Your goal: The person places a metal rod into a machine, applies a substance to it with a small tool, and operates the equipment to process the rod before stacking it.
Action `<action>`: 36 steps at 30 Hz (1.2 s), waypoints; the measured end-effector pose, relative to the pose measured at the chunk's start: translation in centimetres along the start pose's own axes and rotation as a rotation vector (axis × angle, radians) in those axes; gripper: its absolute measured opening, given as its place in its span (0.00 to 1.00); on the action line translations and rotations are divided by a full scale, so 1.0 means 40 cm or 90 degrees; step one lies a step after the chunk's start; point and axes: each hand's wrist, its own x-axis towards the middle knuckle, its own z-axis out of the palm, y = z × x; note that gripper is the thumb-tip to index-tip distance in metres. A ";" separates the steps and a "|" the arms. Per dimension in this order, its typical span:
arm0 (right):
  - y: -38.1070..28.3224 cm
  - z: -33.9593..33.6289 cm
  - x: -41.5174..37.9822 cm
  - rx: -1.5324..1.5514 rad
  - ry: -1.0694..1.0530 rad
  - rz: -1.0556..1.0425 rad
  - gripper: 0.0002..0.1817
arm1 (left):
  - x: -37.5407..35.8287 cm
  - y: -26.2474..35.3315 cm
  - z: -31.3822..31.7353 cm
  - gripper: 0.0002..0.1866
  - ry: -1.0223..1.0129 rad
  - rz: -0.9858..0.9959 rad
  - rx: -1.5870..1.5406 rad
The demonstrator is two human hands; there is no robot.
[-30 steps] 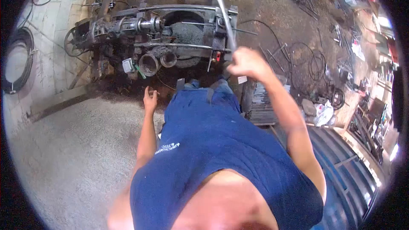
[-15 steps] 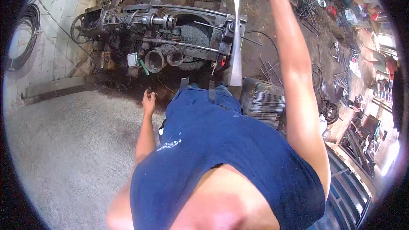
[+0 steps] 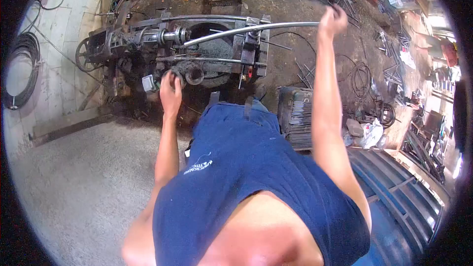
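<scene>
A long, shiny metal rod (image 3: 231,32) lies across the view above the machine (image 3: 143,39), its left end near the machine's round collar. My right hand (image 3: 333,21) is closed round the rod's right end, its fingers slightly blurred. Lower left of the rod, my left hand (image 3: 171,93) reaches forward with its fingers apart and nothing visible in it. Its fingertips are close to two round metal cups, of which the right one (image 3: 194,73) shows more clearly. A small white box (image 3: 148,83) is just left of that hand.
A crate of thin rods (image 3: 298,118) stands right of my legs. Blue metal panels (image 3: 394,202) lie at the lower right. Coiled cable (image 3: 22,71) hangs at the left wall. Loose rods, wire and a white bag (image 3: 372,134) are on the right side.
The rod has swung from upright in the view to nearly crosswise above the machine. My right hand has come lower and to the right. My left hand has moved forward to the cups.
</scene>
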 end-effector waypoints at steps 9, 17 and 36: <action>0.227 0.058 -0.060 1.020 -0.149 0.860 0.30 | 0.355 0.318 0.234 0.23 -0.212 0.279 0.159; 0.129 0.032 -0.090 0.922 -0.113 0.773 0.21 | 0.418 0.228 0.301 0.35 -0.182 0.274 0.281; -0.027 -0.188 -0.401 0.956 0.260 0.627 0.19 | 0.710 0.239 0.416 0.30 -0.224 0.658 0.141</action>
